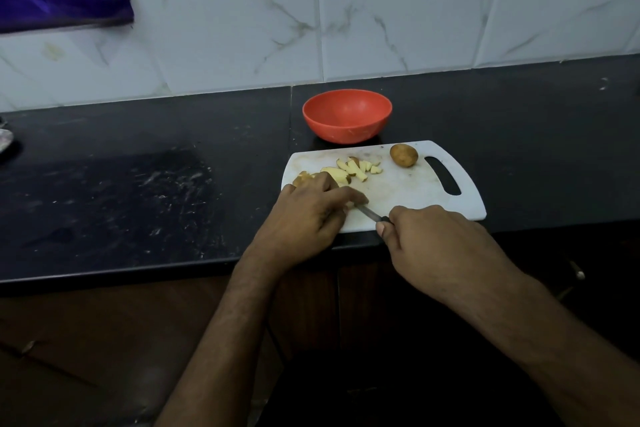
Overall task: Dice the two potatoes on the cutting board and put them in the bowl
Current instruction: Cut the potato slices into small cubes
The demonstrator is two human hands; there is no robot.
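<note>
Gripping a knife (372, 214) in curled fingers, the right hand (436, 246) sits at the board's 6 o'clock edge, the blade running toward 10 o'clock under the left hand (311, 211). That hand's bent fingers press down on potato pieces (332, 174) at the cutting board's (398, 191) 9 o'clock side. More cut pieces (360, 167) lie near the middle; a whole potato (403, 155) rests at 1 o'clock. An orange bowl (347, 115) stands on the dark surface (138, 184) just beyond the board, at 12 o'clock.
</note>
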